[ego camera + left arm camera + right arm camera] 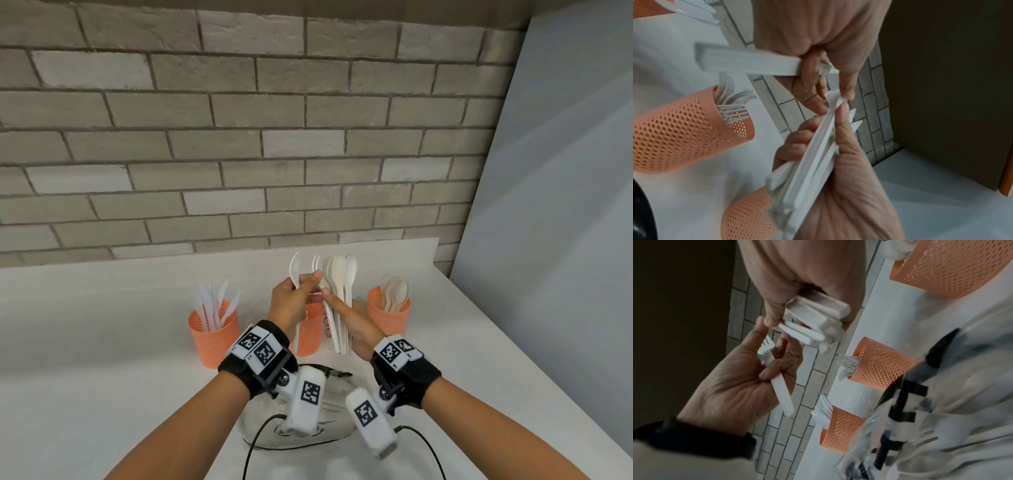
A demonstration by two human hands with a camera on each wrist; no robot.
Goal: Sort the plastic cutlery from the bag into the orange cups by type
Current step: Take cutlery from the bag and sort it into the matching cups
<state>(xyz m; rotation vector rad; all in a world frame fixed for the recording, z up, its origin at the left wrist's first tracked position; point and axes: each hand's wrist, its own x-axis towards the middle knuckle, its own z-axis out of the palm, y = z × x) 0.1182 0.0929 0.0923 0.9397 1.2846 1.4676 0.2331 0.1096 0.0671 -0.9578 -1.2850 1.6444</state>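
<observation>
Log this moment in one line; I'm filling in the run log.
phase: sorting | left hand: holds fork | right hand: grips cutlery bundle | cups: knives, forks, spoons | bag: on counter

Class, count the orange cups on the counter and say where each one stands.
3. The left cup holds knives, the middle cup stands partly hidden behind the hands and holds forks, and the right cup holds spoons. None seems hidden.
</observation>
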